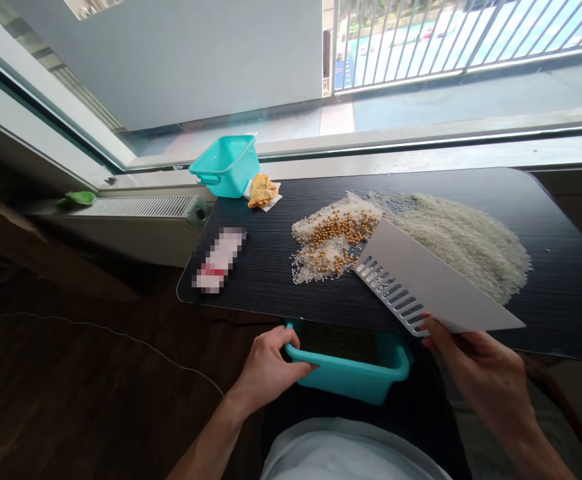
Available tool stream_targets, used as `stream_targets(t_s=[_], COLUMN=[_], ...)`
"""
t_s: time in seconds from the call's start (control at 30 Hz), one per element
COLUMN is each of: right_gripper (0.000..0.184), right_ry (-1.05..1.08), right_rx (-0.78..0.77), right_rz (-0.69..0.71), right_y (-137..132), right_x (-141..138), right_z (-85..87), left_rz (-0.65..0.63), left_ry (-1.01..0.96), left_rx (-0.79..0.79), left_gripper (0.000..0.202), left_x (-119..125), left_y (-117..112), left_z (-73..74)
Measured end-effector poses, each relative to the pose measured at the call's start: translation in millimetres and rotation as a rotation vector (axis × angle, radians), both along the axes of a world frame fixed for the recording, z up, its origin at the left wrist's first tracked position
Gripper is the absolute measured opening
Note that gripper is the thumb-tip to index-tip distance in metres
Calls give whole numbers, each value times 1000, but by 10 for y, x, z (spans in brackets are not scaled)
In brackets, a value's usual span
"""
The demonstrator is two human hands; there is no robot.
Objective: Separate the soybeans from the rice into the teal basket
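My left hand [271, 367] grips the left rim of a turquoise plastic bin [351, 380], which sits by my lap below the table's front edge. Dark greenish small grains [341, 341] lie inside it. Between the thumb and fingers of my right hand [485, 373] is a white scraper [421, 273], a flat sheet with a row of slots along one side. Its far corner reaches a pile of white rice mixed with yellow-brown beans [341, 230]. To the right, partly behind the scraper, spreads a larger heap of white rice [471, 233].
The dark table [265, 273] stands against a window. At its far left are a second turquoise bin [231, 163] and a yellow folded item on white paper [263, 191]. A blurred phone-shaped object [221, 260] lies near the left edge. A radiator [145, 208] is beyond.
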State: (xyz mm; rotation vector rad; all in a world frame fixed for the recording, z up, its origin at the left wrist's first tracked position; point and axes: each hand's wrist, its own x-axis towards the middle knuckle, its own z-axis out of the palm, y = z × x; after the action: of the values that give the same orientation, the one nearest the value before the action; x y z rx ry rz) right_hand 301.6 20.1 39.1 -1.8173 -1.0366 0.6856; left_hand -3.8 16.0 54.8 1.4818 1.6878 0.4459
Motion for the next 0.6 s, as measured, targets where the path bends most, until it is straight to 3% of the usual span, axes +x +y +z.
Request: stream_targets(t_s=[0.33,0.6], right_gripper=[30,24], right_ry=[-154,-194], right_rx=[-66,-38], right_rz=[-85,19], right_y=[218,562], right_x=[546,722], right_z=[141,256], left_rz=[-19,-32], left_ry=[-25,14], left_rx=[-58,-116], left_gripper=[26,28], left_x=[161,343], left_y=[8,43], left_z=[26,37])
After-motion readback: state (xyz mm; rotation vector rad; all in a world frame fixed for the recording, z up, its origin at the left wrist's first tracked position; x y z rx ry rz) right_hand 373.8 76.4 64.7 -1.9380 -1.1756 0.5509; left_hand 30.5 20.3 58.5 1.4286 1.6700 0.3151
